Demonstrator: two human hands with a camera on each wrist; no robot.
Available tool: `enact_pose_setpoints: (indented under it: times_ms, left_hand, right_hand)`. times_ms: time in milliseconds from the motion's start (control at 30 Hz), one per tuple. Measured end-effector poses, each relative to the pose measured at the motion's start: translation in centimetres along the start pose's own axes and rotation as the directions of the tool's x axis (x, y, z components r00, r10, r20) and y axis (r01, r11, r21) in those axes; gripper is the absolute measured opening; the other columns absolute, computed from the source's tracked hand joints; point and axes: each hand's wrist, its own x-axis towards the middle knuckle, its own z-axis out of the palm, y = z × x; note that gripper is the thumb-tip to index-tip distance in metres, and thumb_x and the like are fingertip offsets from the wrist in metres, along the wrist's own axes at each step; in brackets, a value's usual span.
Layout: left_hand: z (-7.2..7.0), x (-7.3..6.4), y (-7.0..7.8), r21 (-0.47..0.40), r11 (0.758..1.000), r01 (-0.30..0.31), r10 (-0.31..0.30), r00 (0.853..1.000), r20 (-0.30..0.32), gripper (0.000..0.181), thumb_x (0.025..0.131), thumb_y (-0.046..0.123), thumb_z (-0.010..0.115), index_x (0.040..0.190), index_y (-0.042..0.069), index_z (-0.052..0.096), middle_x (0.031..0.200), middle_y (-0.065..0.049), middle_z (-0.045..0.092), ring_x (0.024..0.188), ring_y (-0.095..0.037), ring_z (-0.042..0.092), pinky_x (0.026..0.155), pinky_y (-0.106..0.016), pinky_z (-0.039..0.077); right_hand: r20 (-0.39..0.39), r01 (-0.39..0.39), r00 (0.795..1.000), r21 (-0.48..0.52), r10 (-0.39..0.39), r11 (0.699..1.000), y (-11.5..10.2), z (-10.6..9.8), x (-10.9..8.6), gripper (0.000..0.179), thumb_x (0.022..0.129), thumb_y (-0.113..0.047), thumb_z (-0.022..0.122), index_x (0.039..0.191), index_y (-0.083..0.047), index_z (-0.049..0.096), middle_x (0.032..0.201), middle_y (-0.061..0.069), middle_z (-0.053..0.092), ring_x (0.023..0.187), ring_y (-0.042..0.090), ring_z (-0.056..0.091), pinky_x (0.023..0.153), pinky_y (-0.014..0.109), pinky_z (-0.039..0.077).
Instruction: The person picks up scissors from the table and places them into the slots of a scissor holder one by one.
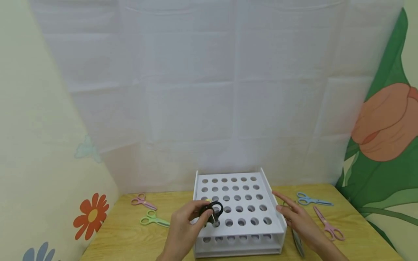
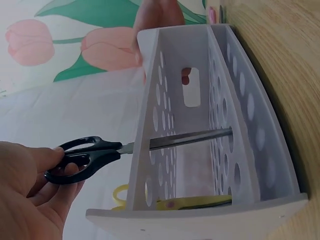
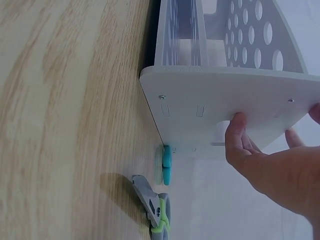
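Note:
My left hand [image 1: 184,224] pinches the black handles of a pair of scissors [image 2: 102,144] above a white perforated rack [image 1: 248,232]. In the left wrist view, the metal blades pass down through an upper-shelf hole and reach the shelf below. Yellow-handled scissors [image 2: 200,201] stand in another hole, close to the rack's left side panel. At the right side panel, my right hand [image 1: 302,223] holds the rack. One finger is at the panel's handle slot, with a fingertip visible through it in the left wrist view, while other fingers are at the upper edge.
Left of the rack lie pink scissors [image 1: 151,205] and green scissors [image 1: 160,222]. To its right are blue scissors [image 1: 316,201], pink scissors [image 1: 328,226] and grey-bladed scissors [image 3: 147,197] with green-grey handles. A white sheet [image 1: 196,108] hangs behind the wooden table [image 1: 124,232].

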Motion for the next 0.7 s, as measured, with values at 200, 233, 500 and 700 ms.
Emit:
enact_pose_setpoints:
  times_ms: [200, 233, 500, 700]
  left_hand:
    - [0.3, -0.2, -0.3, 0.090, 0.996, 0.005, -0.001, 0.999, -0.039, 0.025, 0.083, 0.001, 0.083, 0.104, 0.011, 0.074, 0.100, 0.005, 0.072, 0.085, -0.011, 0.072, 0.068, -0.024, 0.058]
    - [0.3, -0.3, -0.4, 0.104, 0.995, -0.009, 0.013, 0.999, -0.037, 0.025, 0.082, 0.001, 0.083, 0.103, 0.011, 0.074, 0.100, 0.005, 0.072, 0.086, -0.011, 0.072, 0.069, -0.023, 0.058]
    - [0.9, -1.0, -1.1, 0.151, 0.980, -0.132, 0.131, 0.991, 0.014, 0.029, 0.083, -0.002, 0.083, 0.107, 0.008, 0.071, 0.103, 0.003, 0.069, 0.088, -0.012, 0.071, 0.072, -0.020, 0.056]
    - [0.8, -0.8, -1.6, 0.286, 0.942, -0.177, 0.166, 0.984, 0.064, 0.032, 0.085, 0.001, 0.082, 0.113, 0.009, 0.069, 0.102, 0.005, 0.067, 0.088, -0.006, 0.066, 0.076, -0.017, 0.053]
  right_hand:
    - [-0.015, 0.007, 1.000, -0.011, -0.008, 1.000, -0.1, 0.2, 0.0, 0.066, 0.102, -0.034, 0.062, 0.160, -0.018, 0.035, 0.156, 0.025, 0.035, 0.124, 0.033, 0.057, 0.096, 0.045, 0.051]
    - [-0.013, 0.011, 1.000, -0.014, -0.012, 1.000, -0.1, 0.2, 0.0, 0.066, 0.102, -0.033, 0.062, 0.160, -0.018, 0.036, 0.156, 0.026, 0.035, 0.124, 0.033, 0.057, 0.096, 0.045, 0.052]
    - [0.002, 0.039, 0.999, -0.026, -0.039, 0.999, 0.1, 0.3, 0.3, 0.064, 0.103, -0.031, 0.062, 0.160, -0.017, 0.037, 0.153, 0.027, 0.039, 0.121, 0.033, 0.059, 0.093, 0.043, 0.053]
    - [-0.014, 0.029, 0.999, -0.024, -0.029, 0.999, 0.2, 0.1, 0.1, 0.064, 0.103, -0.031, 0.062, 0.160, -0.017, 0.035, 0.150, 0.027, 0.041, 0.121, 0.033, 0.058, 0.093, 0.042, 0.053]
